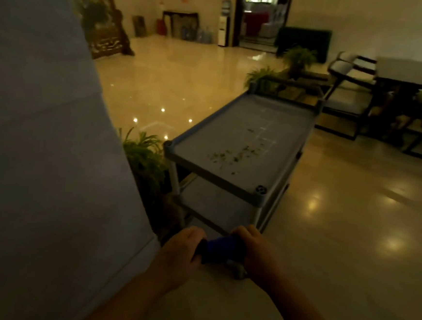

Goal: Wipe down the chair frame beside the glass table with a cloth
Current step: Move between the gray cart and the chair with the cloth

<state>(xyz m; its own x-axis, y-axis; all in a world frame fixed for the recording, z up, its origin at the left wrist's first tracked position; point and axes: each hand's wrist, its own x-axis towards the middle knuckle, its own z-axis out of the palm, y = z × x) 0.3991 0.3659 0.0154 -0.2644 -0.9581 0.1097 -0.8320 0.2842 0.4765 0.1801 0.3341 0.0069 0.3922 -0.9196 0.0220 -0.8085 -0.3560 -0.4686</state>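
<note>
- Nearest: left hand (181,251) and right hand (257,252) both clenched on a blue cloth (223,249), one at each end.
- Just beyond: grey cart (230,184), green flecks on its top tray.
- Far right: chair (346,94) beside the table (413,72), well apart from the cloth.
</note>
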